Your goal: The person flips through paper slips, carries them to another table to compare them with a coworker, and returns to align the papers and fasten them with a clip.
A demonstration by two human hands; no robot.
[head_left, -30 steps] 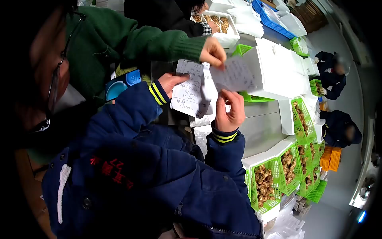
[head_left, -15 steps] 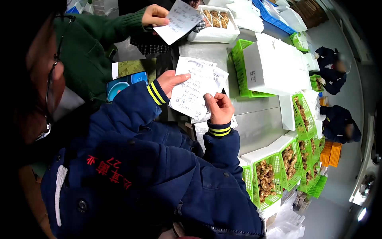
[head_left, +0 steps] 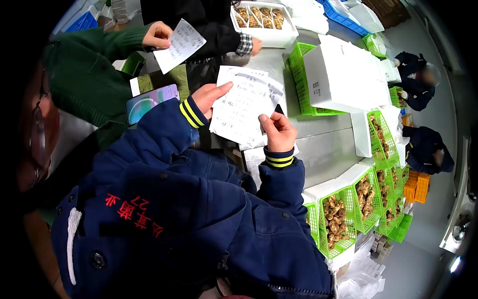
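We grip handwritten sheets (head_left: 241,112) with left hand (head_left: 206,98) and right hand (head_left: 280,133); green mushroom basket (head_left: 351,215) at their 5 o'clock.

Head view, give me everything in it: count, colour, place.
note sheets: several, white, centre
loose sheet: one, white, co-worker's hand
phone: one, pale screen, left
foam boxes: several, white, mostly right
baskets: many, green, right
mushrooms: many, brown, mostly in baskets
crate: one, blue, top right
stacked crates: several, orange, right
table: one, grey, centre
co-workers: four, wearing green, black, navy, left to right
left hand: one, bare, at sheets' left edge
right hand: one, bare, at sheets' right edge
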